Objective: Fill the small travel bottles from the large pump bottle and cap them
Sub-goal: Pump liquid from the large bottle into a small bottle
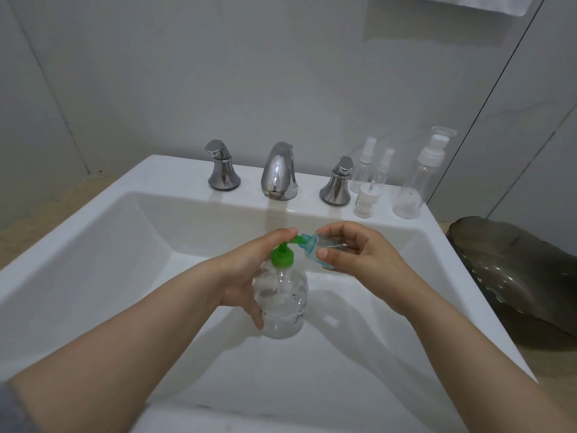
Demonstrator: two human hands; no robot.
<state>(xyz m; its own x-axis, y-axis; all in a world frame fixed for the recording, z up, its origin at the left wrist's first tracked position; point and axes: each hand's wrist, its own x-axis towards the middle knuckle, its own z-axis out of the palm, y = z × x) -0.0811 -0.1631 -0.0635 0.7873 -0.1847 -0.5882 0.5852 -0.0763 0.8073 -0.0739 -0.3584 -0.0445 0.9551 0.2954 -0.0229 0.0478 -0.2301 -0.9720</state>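
The person is holding the large pump bottle above the sink, the left hand curling round its body while one fingertip is resting on the green pump head. The right hand is pinching a small travel bottle between thumb and fingers, tilting its mouth right against the nozzle; bluish liquid is pooling inside. To pump cleanly, the nozzle tip should probably be sitting inside the neck, with short, slow presses and the small bottle raised towards upright as it fills. More empty travel bottles are standing on the sink ledge beside the right tap handle.
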